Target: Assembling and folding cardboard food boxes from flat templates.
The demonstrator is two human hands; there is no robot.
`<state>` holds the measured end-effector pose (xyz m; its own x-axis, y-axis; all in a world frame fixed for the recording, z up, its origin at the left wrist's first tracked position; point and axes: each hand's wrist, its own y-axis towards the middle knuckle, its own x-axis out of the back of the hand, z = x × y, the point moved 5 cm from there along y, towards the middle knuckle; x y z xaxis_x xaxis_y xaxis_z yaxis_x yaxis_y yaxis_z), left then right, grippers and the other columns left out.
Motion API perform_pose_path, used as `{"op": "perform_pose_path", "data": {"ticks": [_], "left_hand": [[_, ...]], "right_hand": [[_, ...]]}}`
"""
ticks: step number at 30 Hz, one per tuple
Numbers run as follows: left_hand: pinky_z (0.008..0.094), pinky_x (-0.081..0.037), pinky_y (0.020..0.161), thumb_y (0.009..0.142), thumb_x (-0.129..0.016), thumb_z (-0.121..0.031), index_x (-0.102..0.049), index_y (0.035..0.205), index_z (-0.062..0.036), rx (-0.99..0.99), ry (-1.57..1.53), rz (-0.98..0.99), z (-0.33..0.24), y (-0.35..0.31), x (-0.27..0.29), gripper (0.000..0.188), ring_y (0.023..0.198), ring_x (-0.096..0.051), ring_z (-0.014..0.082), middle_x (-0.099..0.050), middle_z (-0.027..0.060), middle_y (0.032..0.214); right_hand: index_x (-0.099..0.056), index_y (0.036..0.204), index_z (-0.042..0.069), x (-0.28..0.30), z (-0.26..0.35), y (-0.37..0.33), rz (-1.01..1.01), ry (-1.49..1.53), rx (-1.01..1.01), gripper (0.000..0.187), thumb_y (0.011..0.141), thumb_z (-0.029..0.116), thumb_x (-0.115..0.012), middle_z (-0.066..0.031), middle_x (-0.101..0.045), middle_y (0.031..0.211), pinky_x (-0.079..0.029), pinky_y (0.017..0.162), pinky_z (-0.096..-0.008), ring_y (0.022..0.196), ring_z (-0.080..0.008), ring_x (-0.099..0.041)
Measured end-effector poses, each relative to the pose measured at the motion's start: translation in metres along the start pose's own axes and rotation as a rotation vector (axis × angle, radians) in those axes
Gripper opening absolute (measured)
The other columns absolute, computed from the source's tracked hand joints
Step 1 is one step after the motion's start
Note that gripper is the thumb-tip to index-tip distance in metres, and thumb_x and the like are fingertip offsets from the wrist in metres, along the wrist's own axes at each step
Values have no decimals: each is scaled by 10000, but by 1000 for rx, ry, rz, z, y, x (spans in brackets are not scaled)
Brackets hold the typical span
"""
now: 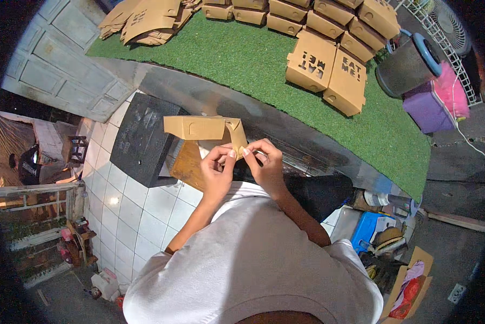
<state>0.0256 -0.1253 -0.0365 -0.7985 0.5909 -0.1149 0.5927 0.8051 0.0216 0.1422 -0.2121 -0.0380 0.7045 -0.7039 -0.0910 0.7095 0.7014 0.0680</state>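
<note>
A partly folded brown cardboard box (202, 128) is held up in front of my body, with a wall standing on its far side. My left hand (218, 163) pinches its near right part between thumb and fingertips. Close beside it, my right hand (264, 162) pinches the same corner, the thumbs nearly meeting at a narrow flap. The fingers hide part of this corner. Two folded boxes, one with printed letters (307, 63) and another (345, 81), lie side by side on the green turf-covered table ahead.
Stacked folded boxes (291, 16) and a pile of flat cardboard blanks (145, 22) occupy the far side of the green turf (237, 54). A grey bin (407, 66) and purple container (428, 107) stand at right. A black box (142, 140) is on the tiled floor at left.
</note>
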Motion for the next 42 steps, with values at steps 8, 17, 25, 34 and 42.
{"op": "perform_pose_path", "data": {"ticks": [8, 17, 25, 34, 42], "left_hand": [[228, -477, 852, 928, -672, -11, -613, 990, -10, 12, 26, 50, -2, 5, -1, 86, 973, -597, 91, -671, 82, 1057], [284, -504, 942, 928, -662, -47, -549, 1245, 30, 109, -138, 70, 6, 7, 13, 346, 1058, -642, 148, -677, 128, 1173], [250, -503, 847, 892, -709, -12, -612, 1282, 46, 194, -86, 99, 4, -5, 13, 407, 968, -606, 95, -666, 61, 1140], [219, -460, 662, 809, -711, -21, -648, 1150, 10, 119, 256, 301, -3, -14, 19, 348, 724, -557, 55, -628, 2, 783], [215, -491, 666, 821, -697, 6, -599, 1160, -33, 97, 273, 44, 17, 6, 28, 355, 772, -595, 68, -639, 13, 873]], "right_hand": [[-695, 902, -2, 12, -2, 8, 71, -96, 39, 87, 837, 10, -751, -74, -622, 889, -525, 782, -263, 838, -146, -648], [-757, 968, 50, 4, 21, 1, 77, -419, 387, 179, 793, 39, -794, -102, -613, 1024, -556, 722, -321, 873, -220, -666], [-741, 899, 21, -6, 8, -3, 269, -480, 278, 138, 774, -11, -790, -120, -544, 1176, -537, 704, -315, 785, -200, -672], [-608, 1145, -1, -2, -24, 7, 305, -169, 81, 325, 851, 2, -747, -107, -509, 1179, -559, 711, -229, 979, -150, -621], [-412, 1473, 129, -4, -15, -9, 449, -321, -31, 1001, 652, 348, -940, -168, -300, 1524, -550, 922, -430, 1203, -345, -579]]}}
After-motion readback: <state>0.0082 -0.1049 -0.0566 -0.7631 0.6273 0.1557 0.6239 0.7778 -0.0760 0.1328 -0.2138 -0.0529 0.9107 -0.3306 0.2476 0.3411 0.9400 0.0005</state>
